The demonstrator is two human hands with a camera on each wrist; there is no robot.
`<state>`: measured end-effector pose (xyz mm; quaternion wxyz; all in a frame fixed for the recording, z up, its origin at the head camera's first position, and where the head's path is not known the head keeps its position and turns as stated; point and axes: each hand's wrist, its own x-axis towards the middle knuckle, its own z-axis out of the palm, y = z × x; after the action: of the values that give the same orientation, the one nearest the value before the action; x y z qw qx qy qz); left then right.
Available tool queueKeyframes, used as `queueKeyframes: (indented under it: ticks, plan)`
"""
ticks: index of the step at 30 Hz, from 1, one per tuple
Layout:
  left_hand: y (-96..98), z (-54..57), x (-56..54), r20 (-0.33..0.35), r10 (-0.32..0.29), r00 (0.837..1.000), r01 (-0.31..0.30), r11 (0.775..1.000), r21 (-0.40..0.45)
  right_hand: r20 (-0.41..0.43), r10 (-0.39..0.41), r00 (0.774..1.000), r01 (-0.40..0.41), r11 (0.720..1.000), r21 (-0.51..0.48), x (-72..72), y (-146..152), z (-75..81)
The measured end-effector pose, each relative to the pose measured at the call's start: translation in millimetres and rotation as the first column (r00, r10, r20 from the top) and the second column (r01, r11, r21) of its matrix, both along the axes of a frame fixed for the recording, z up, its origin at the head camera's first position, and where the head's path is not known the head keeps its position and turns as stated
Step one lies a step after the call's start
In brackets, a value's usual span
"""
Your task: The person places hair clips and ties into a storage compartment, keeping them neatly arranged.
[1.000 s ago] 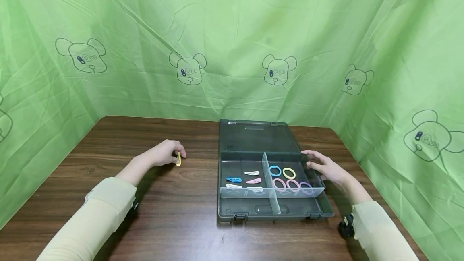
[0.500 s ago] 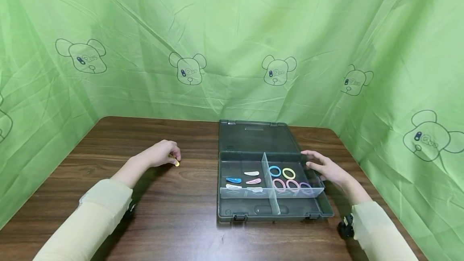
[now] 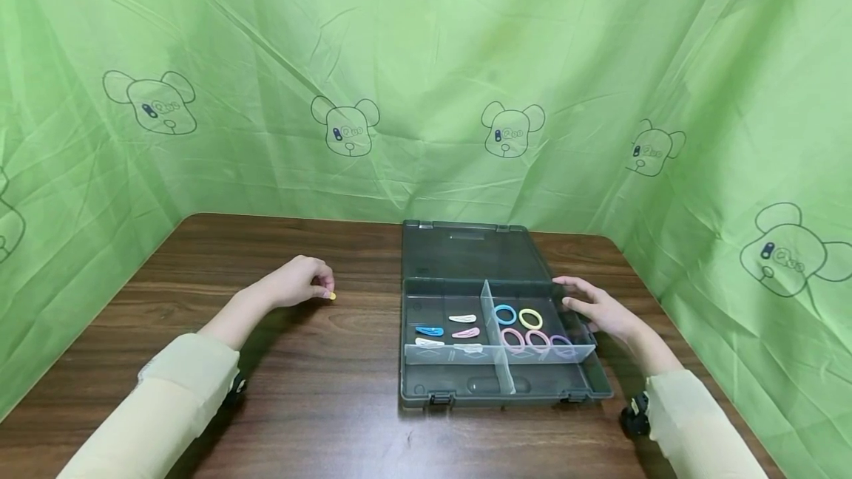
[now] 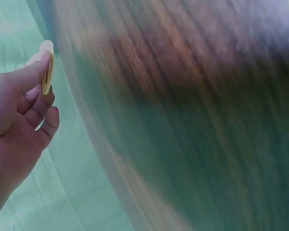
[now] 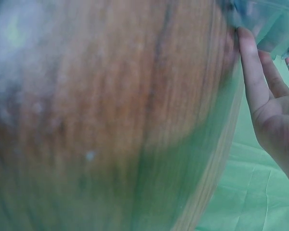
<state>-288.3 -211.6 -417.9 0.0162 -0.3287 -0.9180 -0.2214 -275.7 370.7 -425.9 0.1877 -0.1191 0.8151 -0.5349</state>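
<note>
Between thumb and fingers, my left hand pinches a yellow snap hair clip over the left part of the table. Only a yellow tip of it shows in the head view. My right hand rests at the right wall of a dark clear divided box, its fingers extended along the side. In the box's back left compartment lie a blue hair clip, a pink hair clip and several white ones. A blue hair tie, a yellow hair tie, pink ones and a purple one fill the back right compartment.
The box's lid lies folded back toward the far table edge. Clear dividers stand inside the box. Green cloth with printed bear heads hangs around the brown wooden table.
My left hand has shifted slightly left and turned the yellow hair clip, so less of it shows in the head view. My right hand and the box have stayed still.
</note>
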Motion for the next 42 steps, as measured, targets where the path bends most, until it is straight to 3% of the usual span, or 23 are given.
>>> queueKeyframes:
  ticks: [5, 11, 16, 21, 28, 33, 42]
  plan:
    - [6.5, 4.4, 3.4, 0.015, 0.026, 1.000, -0.026, 1.000, 0.010, 0.007, -0.001, 1.000, 0.001, 1.000, -0.011, -1.2, 0, -0.5]
    - [12.8, 10.6, 7.7, -0.024, 0.063, 0.998, -0.063, 0.998, 0.026, 0.007, 0.000, 1.000, 0.001, 1.000, -0.007, -1.0, -2, 1.5]
    - [20.3, 17.8, 14.2, -0.016, 0.064, 0.998, -0.063, 0.996, 0.056, 0.007, 0.005, 1.000, -0.005, 1.000, -0.015, -1.3, -2, 1.7]
    - [32.2, 24.9, 21.1, 0.010, 0.076, 0.997, -0.076, 0.992, 0.096, 0.013, -0.002, 1.000, 0.002, 1.000, -0.020, -1.5, -1, 1.9]
    - [49.8, 36.8, 30.5, -0.021, 0.074, 0.997, -0.069, 0.985, 0.161, 0.001, 0.005, 1.000, -0.005, 1.000, -0.016, -1.9, 0, -0.3]
    - [64.1, 47.3, 37.0, 0.006, 0.103, 0.995, -0.102, 0.977, 0.189, 0.001, 0.001, 1.000, -0.001, 1.000, -0.014, -1.8, 1, -0.9]
    - [87.7, 58.2, 42.4, -0.004, 0.120, 0.993, -0.116, 0.970, 0.216, -0.006, 0.000, 1.000, 0.000, 1.000, 0.001, -0.4, 1, -0.8]
